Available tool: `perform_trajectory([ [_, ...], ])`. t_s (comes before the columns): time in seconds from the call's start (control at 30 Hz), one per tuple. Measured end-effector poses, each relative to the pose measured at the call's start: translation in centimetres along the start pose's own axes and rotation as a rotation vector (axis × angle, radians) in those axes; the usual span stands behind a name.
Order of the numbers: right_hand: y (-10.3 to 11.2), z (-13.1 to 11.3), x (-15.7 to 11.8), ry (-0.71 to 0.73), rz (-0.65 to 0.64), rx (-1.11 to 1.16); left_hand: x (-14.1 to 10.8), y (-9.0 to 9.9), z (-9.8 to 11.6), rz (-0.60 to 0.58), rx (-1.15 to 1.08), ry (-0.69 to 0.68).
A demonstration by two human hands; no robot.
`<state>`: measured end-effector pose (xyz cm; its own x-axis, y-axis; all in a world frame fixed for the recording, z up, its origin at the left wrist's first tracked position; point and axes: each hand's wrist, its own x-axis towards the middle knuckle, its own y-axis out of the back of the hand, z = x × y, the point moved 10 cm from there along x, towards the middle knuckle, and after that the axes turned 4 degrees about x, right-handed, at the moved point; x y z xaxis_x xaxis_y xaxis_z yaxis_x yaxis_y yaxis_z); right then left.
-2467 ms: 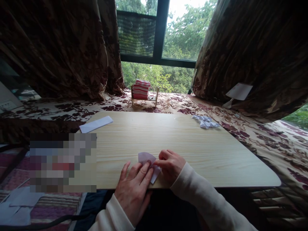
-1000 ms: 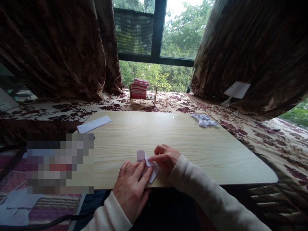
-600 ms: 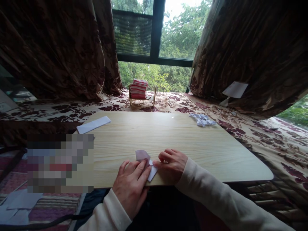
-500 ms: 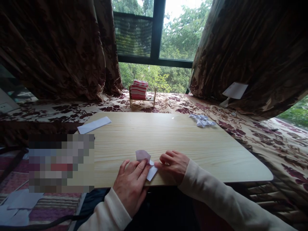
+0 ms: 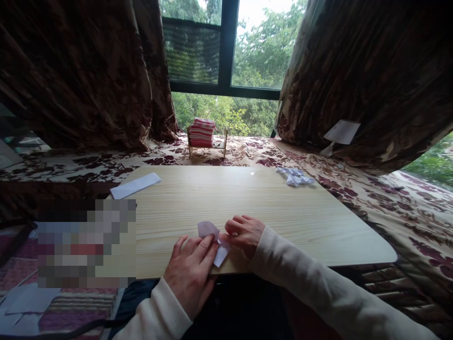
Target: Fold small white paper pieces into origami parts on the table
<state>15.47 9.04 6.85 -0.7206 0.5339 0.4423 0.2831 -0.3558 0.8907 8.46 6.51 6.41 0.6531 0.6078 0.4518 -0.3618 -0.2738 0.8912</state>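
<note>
A small piece of folded white paper (image 5: 221, 255) lies near the front edge of the table, one flap sticking up past my fingers on the far side. My left hand (image 5: 193, 267) holds it against the tabletop, index and middle fingers pressed on its middle. From the right, my right hand (image 5: 246, 233) has its fingers curled and its thumb and fingertip at the paper's fold. The fingers hide the centre of the paper.
Several folded paper pieces (image 5: 295, 177) sit in a pile at the table's (image 5: 283, 212) back right. A white paper strip (image 5: 136, 185) lies at the back left. Beyond stand a small rack with striped cloths (image 5: 202, 132) and a lamp (image 5: 341, 132). Loose sheets (image 5: 26, 302) lie lower left.
My right hand has shifted left over the paper's fold, its thumb and fingertip now closer to my left fingers. The left hand stays on the paper. The view has turned slightly.
</note>
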Motion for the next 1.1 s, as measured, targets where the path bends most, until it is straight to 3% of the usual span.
perform_trajectory([
  [0.2, 1.0, 0.5, -2.2, -0.027, 0.209, 0.069, 0.4, -0.6, -0.3, -0.07, 0.055, 0.047],
  [0.6, 0.8, 0.6, -1.8, -0.023, 0.246, 0.067, 0.9, -1.0, -0.5, -0.096, 0.079, 0.135],
  [0.83, 0.7, 1.0, -1.7, -0.031, 0.209, 0.133, 0.9, -0.8, -0.2, -0.045, 0.06, 0.157],
  [0.97, -0.7, 1.5, -1.3, -0.074, 0.105, 0.254, 0.6, -0.6, -0.1, 0.006, 0.067, 0.157],
  [1.1, -1.6, 1.6, -0.9, -0.13, 0.053, 0.21, 0.4, -0.5, -0.1, 0.026, 0.063, 0.141],
])
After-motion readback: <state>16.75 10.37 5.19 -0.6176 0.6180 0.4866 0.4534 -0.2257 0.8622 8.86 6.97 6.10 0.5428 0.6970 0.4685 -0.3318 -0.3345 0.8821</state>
